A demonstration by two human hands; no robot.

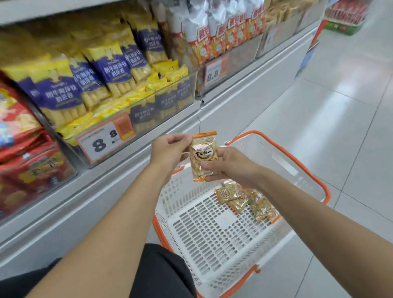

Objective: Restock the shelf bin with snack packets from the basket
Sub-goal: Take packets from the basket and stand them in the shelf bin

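A small golden snack packet [204, 156] with orange ends is held upright above the basket. My left hand [169, 152] pinches its top left corner, and my right hand [230, 165] grips its lower right side. Below stands a white plastic basket [230, 250] with orange rim and handles on the floor. Several more golden packets [245, 201] lie in its far right corner, partly hidden by my right forearm. A clear shelf bin [140, 116] with yellow and blue packets and an 8.8 price tag sits just above my hands.
A bin of red bags [5, 140] is at the left, a bin of white and orange packets [222, 34] at the right. Grey tiled floor [354, 126] stretches right of the basket. My dark trouser knee [157, 288] is beside the basket's near left side.
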